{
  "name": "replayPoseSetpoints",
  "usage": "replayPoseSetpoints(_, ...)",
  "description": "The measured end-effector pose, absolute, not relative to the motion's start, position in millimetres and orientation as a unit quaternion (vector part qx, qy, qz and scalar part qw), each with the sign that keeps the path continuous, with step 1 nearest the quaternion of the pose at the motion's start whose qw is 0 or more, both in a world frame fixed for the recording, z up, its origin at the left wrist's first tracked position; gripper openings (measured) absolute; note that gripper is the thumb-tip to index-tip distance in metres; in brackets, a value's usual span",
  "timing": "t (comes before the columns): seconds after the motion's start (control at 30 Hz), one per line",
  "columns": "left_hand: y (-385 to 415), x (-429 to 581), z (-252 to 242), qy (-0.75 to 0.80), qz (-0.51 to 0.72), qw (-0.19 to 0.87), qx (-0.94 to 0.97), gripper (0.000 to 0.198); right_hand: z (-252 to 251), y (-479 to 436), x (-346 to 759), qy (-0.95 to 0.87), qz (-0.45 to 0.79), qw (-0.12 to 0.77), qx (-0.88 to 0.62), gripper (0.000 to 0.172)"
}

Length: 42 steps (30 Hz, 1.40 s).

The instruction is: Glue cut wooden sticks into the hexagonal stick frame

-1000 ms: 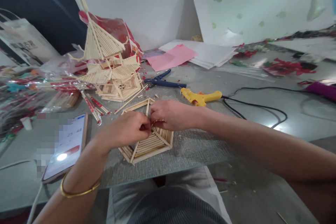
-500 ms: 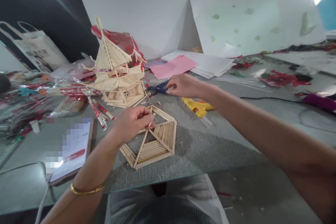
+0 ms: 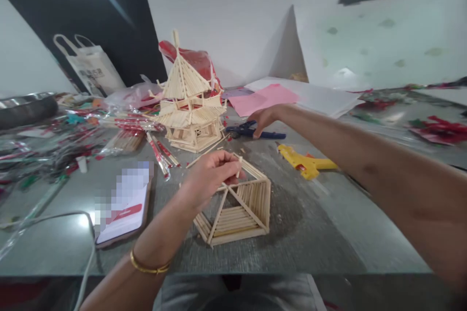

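Observation:
My left hand pinches a short wooden stick upright between thumb and fingers. Beneath it on the table lies a hexagonal frame of thin sticks, with some triangular sections filled by rows of sticks and others unfilled. My right hand reaches to a pair of pliers with dark blue handles, its thumb and fingers curled around the handles; the pliers lie on the table. Behind the frame stands a tiered stick pagoda with a pointed roof.
A yellow glue gun lies right of the frame. At the left are a phone with a cable, wrapped stick bundles and plastic-bagged clutter. Pink paper and white sheets lie at the back. The table's near edge runs below.
The view has swung left, so things appear farther right. My right hand has shifted onto the pliers' handles, its fingers spreading around them. The left hand keeps its stick above the frame.

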<state>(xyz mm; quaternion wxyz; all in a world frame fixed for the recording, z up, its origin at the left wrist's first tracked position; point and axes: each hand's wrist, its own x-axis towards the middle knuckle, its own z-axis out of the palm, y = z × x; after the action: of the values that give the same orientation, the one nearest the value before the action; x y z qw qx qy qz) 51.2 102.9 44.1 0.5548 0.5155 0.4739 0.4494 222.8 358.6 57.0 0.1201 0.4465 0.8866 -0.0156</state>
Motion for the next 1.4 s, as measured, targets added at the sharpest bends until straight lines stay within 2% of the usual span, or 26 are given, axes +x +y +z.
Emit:
replayPoseSetpoints(0.1,103,51,48,0.461,0.475,0.556,0.503,0.008,65,353,222,0.882,-0.037,0.160,0.442,0.073)
replayPoseSetpoints(0.23,103,48,50,0.457,0.512,0.539,0.488,0.005,93,328,224,0.885,0.045,0.137,0.443,0.046)
replayPoseSetpoints(0.37,103,47,50,0.445,0.538,0.540,0.471,0.006,122,297,236,0.862,0.101,0.154,0.473,0.036)
replayPoseSetpoints(0.43,103,47,50,0.444,0.549,0.535,0.464,0.008,127,279,244,0.849,0.128,0.137,0.494,0.028)
replayPoseSetpoints(0.5,103,48,49,0.448,0.558,0.531,0.454,0.009,125,258,252,0.843,0.140,0.078,0.513,0.023)
replayPoseSetpoints(0.7,105,50,44,0.431,0.569,0.542,0.443,0.014,101,191,270,0.837,0.118,-0.062,0.531,0.026)
replayPoseSetpoints(0.83,107,50,41,0.417,0.575,0.555,0.433,0.021,91,168,270,0.849,0.054,-0.135,0.508,0.020)
replayPoseSetpoints(0.9,108,51,40,0.421,0.577,0.545,0.440,0.018,88,164,266,0.840,0.060,-0.144,0.520,0.020)
replayPoseSetpoints(1.07,108,52,41,0.449,0.602,0.482,0.451,0.013,76,159,262,0.838,0.131,-0.143,0.510,0.033)
replayPoseSetpoints(1.4,109,51,36,0.552,0.562,0.313,0.531,0.023,55,142,266,0.871,0.072,-0.132,0.468,0.034)
